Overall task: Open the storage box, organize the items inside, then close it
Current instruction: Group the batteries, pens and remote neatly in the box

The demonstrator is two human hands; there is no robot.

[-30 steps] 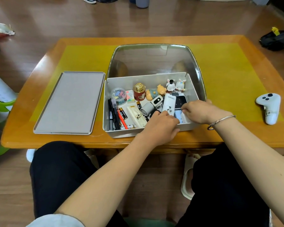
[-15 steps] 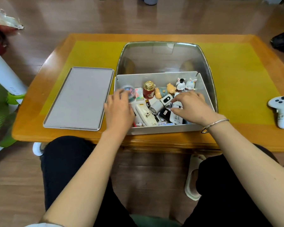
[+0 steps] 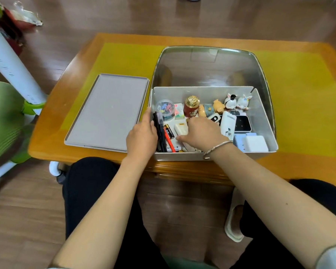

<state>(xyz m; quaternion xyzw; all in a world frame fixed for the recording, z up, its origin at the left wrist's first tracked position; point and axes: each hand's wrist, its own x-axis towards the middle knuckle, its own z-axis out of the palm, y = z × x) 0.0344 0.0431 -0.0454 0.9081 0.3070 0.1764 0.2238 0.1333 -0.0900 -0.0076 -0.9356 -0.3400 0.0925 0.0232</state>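
Both hands reach into the open storage box [image 3: 264,121], left hand [image 3: 142,135] beside pens [image 3: 160,133], right hand [image 3: 201,134] over clutter.

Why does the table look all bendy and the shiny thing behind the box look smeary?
Head view: the wide-angle lens bows the table edges, so straight lines curve near the borders. Head view: the clear domed cover behind the storage box reflects room light, giving streaky glare. Head view: both hands look fairly sharp.

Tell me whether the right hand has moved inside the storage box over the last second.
Yes. The right hand moved leftward, from the storage box's right side toward the pens.
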